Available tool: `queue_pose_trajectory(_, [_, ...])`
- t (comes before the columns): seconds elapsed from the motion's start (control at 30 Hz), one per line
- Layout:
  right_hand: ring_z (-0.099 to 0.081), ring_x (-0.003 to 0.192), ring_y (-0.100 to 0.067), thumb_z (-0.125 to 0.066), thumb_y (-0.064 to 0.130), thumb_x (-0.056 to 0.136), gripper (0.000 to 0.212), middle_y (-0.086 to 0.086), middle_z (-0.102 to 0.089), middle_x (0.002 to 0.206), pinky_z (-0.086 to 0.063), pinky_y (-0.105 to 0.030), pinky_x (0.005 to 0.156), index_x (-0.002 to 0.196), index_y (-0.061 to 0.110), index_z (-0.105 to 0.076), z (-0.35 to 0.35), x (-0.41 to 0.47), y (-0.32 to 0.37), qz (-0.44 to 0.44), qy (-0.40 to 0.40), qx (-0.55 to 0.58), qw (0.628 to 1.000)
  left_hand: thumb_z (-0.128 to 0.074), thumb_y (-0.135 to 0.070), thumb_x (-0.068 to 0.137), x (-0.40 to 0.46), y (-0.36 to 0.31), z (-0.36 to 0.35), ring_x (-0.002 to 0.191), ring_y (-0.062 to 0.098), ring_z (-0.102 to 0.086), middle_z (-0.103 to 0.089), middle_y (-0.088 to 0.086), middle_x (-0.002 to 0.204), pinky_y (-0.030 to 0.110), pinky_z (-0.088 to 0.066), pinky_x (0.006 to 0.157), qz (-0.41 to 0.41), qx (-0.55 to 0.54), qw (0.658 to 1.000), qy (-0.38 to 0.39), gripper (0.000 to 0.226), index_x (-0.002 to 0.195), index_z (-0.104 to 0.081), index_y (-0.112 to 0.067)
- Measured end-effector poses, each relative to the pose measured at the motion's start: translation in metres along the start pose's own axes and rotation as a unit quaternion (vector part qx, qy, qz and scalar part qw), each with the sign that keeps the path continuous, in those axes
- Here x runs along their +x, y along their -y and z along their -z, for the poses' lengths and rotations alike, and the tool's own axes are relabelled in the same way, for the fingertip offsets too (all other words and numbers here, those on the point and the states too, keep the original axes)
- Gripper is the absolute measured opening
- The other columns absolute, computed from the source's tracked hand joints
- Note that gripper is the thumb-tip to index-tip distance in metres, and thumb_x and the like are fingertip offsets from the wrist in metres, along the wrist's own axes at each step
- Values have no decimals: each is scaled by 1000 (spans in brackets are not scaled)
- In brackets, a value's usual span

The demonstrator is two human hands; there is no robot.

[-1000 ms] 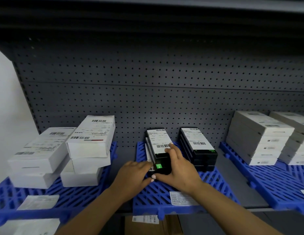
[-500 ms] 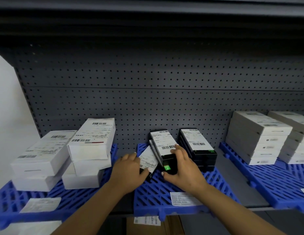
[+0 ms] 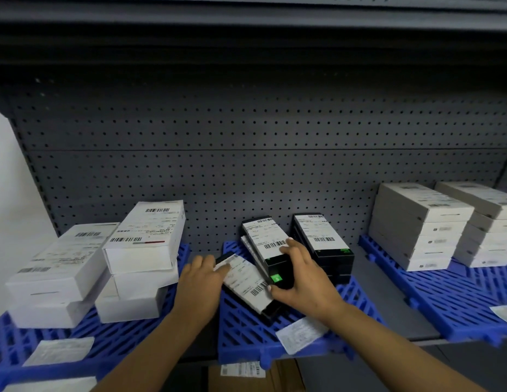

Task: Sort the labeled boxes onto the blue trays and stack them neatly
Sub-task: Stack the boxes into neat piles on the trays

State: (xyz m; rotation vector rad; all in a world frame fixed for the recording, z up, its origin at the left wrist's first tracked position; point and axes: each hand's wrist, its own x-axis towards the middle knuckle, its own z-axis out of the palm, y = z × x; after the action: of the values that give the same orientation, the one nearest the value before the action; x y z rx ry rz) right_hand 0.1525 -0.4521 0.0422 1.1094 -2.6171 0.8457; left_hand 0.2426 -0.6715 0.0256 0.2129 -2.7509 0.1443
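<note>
On the middle blue tray (image 3: 246, 335) a short stack of black boxes with white labels (image 3: 265, 240) leans askew. My right hand (image 3: 299, 278) grips its front end, fingers over the top label, thumb by the green sticker. My left hand (image 3: 201, 278) holds the far corner of a loose black labelled box (image 3: 246, 281) that lies slanted on the tray in front of the stack. A tidy stack of black boxes (image 3: 321, 236) stands just to the right.
White labelled boxes (image 3: 144, 239) are piled on the left blue tray (image 3: 110, 335). Beige box stacks (image 3: 419, 224) fill the right blue tray (image 3: 458, 301). Loose paper labels (image 3: 300, 335) lie on the trays' front edges. A perforated grey panel (image 3: 246, 165) closes the back; a cardboard box (image 3: 275, 377) sits below.
The lower black box has slid out from the stack to the left and front under my left hand. The stack under my right hand has tilted.
</note>
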Motion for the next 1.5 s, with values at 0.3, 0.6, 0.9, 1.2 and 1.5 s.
queue_pose_trajectory(0.3, [-39, 131, -14, -66, 63, 75, 86, 7, -10, 155, -40, -24, 96, 140, 22, -27, -6, -3, -3, -7, 12, 25, 1000, -13, -46, 99, 3, -15, -8, 135, 20, -32, -30, -2, 153, 38, -30, 104, 28, -42, 996, 78, 55, 147, -31, -27])
queue_pose_trajectory(0.6, [-41, 128, -15, -64, 63, 76, 85, 5, -11, 155, -43, -26, 95, 141, 22, -27, -10, -1, 9, 14, 15, 17, 1000, -29, -44, 101, 20, -17, -13, 112, 23, -48, -56, 5, 124, 33, -39, 79, 78, -131, 985, 76, 48, 144, -34, -24])
queue_pose_trajectory(0.9, [-25, 140, -13, -63, 52, 83, 82, 13, 1, 157, -37, -29, 105, 147, 40, -13, -7, -5, 4, 64, 66, 31, 995, -41, -30, 99, -5, -24, 7, 122, 10, -44, -42, -7, 141, 27, -37, 96, 99, -410, 901, 100, 53, 148, -21, -31])
queue_pose_trajectory(1.2, [-43, 129, -21, -65, 25, 87, 79, 14, -1, 156, -46, -37, 97, 147, 40, -15, -3, 2, -5, 101, 115, 4, 988, -71, -38, 82, -9, -17, 0, 131, -3, -31, -27, -19, 149, 21, -33, 106, 1, -413, 899, 145, 103, 149, 8, -39])
queue_pose_trajectory(1.5, [-47, 126, -22, -62, 20, 90, 74, 10, -6, 157, -47, -36, 95, 147, 41, -19, -12, 18, -4, 104, 96, -18, 990, -74, -8, 80, 2, -8, -6, 125, -10, -31, -23, -37, 134, 3, -34, 92, 50, -496, 856, 136, 116, 141, 17, -47])
